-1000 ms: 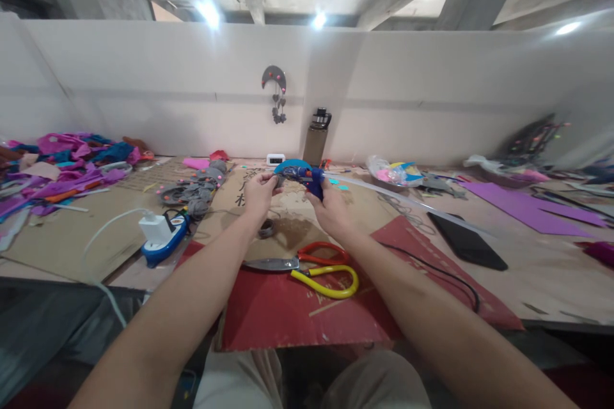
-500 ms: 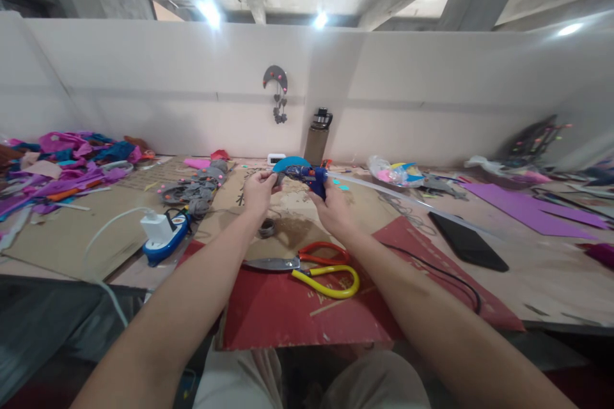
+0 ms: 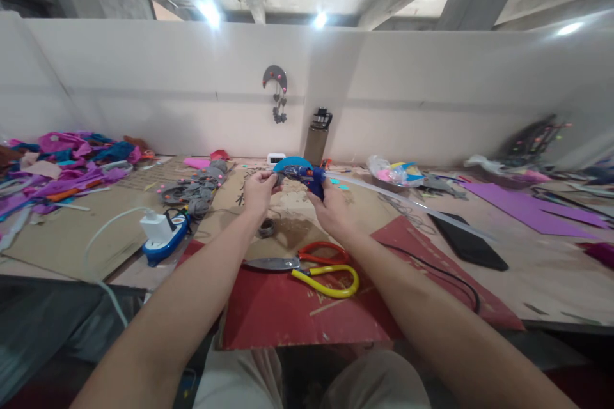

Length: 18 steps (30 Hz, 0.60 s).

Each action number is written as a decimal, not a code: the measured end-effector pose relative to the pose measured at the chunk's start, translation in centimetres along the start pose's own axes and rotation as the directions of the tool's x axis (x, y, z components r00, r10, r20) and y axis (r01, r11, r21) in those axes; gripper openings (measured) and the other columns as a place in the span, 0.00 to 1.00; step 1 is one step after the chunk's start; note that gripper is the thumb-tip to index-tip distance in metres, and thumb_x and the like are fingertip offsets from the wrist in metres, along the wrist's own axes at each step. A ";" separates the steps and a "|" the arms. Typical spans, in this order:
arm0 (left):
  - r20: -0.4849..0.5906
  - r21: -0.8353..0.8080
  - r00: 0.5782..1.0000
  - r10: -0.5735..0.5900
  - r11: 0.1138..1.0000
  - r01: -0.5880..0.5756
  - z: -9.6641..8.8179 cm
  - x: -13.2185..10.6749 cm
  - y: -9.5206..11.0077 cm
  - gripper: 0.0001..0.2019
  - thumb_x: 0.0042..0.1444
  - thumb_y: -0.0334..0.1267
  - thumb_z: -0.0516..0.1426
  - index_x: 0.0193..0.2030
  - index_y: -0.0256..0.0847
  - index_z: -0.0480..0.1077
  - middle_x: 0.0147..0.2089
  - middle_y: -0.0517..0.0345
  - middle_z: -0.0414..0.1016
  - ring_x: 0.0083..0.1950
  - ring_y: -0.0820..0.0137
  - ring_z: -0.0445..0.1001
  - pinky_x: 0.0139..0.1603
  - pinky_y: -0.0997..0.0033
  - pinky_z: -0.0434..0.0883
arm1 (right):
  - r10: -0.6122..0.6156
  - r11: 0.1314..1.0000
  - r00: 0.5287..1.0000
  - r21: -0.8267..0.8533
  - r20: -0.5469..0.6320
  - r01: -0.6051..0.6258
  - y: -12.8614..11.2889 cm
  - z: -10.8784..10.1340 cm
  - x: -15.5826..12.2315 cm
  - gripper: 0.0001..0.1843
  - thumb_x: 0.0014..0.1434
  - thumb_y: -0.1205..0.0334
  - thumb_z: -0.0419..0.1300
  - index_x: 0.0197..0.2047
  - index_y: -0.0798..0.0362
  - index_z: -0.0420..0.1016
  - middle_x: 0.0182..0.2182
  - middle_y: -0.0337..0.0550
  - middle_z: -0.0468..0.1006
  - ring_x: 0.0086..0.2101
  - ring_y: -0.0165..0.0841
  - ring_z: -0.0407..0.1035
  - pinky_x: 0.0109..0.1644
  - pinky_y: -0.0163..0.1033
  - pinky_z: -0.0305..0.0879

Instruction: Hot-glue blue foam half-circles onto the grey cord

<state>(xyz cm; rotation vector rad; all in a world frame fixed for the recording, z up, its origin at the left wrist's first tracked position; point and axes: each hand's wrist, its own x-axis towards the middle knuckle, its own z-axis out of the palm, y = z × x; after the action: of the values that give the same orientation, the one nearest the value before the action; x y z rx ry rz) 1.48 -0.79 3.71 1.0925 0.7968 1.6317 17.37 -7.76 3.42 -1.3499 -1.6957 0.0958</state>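
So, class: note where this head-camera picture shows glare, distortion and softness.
Head view: ceiling lamps flare white; the wide lens bows the partition wall's top edge; the glue gun in the right hand and the blue piece in the left hand look small and soft.

Both bare forearms rise from the bottom corners of the frame and converge near its centre. The left hand (image 3: 259, 190) shows its back to the camera, fingers curled, thumb and fingertips pinched together at its upper right. The right hand (image 3: 333, 208) sits just right of it, slightly lower, with fingers wrapped closed and wrist straight.
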 end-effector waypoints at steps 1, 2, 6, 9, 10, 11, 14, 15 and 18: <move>0.006 0.005 1.000 -0.003 1.000 0.003 0.0 0.0 -0.1 0.06 0.45 0.33 0.61 0.30 0.33 0.70 0.28 0.55 0.74 0.27 0.75 0.73 0.34 0.70 0.73 | -0.003 1.000 1.000 0.005 -0.003 0.003 0.0 0.0 0.0 0.20 0.57 0.58 0.51 0.53 0.53 0.63 0.41 0.52 0.74 0.40 0.45 0.69 0.45 0.50 0.64; 0.013 0.010 1.000 -0.007 1.000 0.006 0.0 0.0 -0.1 0.06 0.45 0.33 0.61 0.30 0.33 0.70 0.28 0.56 0.74 0.27 0.75 0.73 0.34 0.70 0.73 | -0.008 1.000 1.000 0.011 -0.003 0.008 0.0 0.0 0.0 0.20 0.57 0.58 0.50 0.53 0.53 0.63 0.41 0.52 0.74 0.40 0.44 0.69 0.45 0.50 0.64; 0.030 0.029 0.999 -0.030 0.999 0.029 0.0 0.0 -0.2 0.06 0.45 0.32 0.61 0.30 0.33 0.70 0.26 0.56 0.73 0.26 0.75 0.73 0.32 0.71 0.73 | -0.011 1.000 1.000 0.019 0.011 0.011 -0.1 0.1 0.0 0.21 0.57 0.58 0.50 0.53 0.53 0.63 0.42 0.53 0.74 0.40 0.45 0.68 0.46 0.50 0.64; 0.038 0.036 0.999 -0.036 0.999 0.034 0.1 -0.2 -0.1 0.06 0.45 0.32 0.61 0.30 0.33 0.70 0.26 0.56 0.73 0.27 0.74 0.73 0.31 0.71 0.73 | -0.007 1.000 1.000 0.021 0.017 0.007 -0.2 0.2 0.0 0.21 0.57 0.58 0.50 0.54 0.54 0.62 0.43 0.53 0.74 0.42 0.45 0.68 0.47 0.51 0.63; 0.039 0.035 0.999 -0.037 0.999 0.035 0.1 -0.2 -0.1 0.06 0.45 0.32 0.60 0.30 0.33 0.70 0.26 0.56 0.73 0.27 0.74 0.73 0.32 0.71 0.73 | -0.006 1.000 1.000 0.022 0.018 0.006 -0.2 0.2 0.0 0.21 0.57 0.58 0.50 0.54 0.54 0.62 0.43 0.53 0.74 0.42 0.45 0.68 0.47 0.51 0.63; 0.039 0.035 0.999 -0.038 0.999 0.036 0.1 -0.2 0.0 0.06 0.46 0.33 0.60 0.30 0.33 0.70 0.26 0.56 0.73 0.27 0.74 0.73 0.32 0.71 0.73 | -0.005 1.000 1.000 0.021 0.018 0.005 -0.2 0.2 0.0 0.21 0.57 0.58 0.50 0.54 0.54 0.62 0.43 0.53 0.74 0.42 0.46 0.68 0.47 0.51 0.63; 0.034 0.040 0.999 -0.035 0.999 0.033 0.2 -0.3 0.0 0.06 0.45 0.33 0.61 0.30 0.33 0.70 0.26 0.56 0.73 0.27 0.74 0.73 0.32 0.71 0.73 | -0.006 1.000 1.000 0.017 0.015 0.006 -0.2 0.2 0.0 0.22 0.57 0.58 0.50 0.54 0.53 0.62 0.43 0.53 0.74 0.42 0.46 0.68 0.47 0.52 0.63; 0.031 0.042 0.999 -0.031 0.999 0.029 0.1 -0.3 0.0 0.06 0.45 0.33 0.61 0.30 0.33 0.70 0.26 0.56 0.73 0.27 0.74 0.73 0.32 0.71 0.73 | -0.005 1.000 1.000 0.015 0.016 0.005 -0.2 0.2 0.0 0.22 0.58 0.58 0.50 0.55 0.54 0.62 0.43 0.54 0.74 0.42 0.46 0.68 0.47 0.52 0.63; 0.027 0.037 0.999 -0.020 0.999 0.019 0.1 -0.2 -0.1 0.06 0.45 0.32 0.61 0.30 0.33 0.70 0.26 0.56 0.73 0.27 0.74 0.73 0.32 0.70 0.73 | 0.003 1.000 1.000 0.010 0.024 -0.003 -0.4 0.0 -0.1 0.22 0.58 0.58 0.49 0.54 0.55 0.62 0.43 0.54 0.74 0.41 0.46 0.69 0.46 0.51 0.63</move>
<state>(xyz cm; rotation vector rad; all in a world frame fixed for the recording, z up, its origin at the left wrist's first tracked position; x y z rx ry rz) 1.58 -0.93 3.62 1.1269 0.8200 1.5884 17.10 -7.95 3.58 -1.3492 -1.7114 0.1227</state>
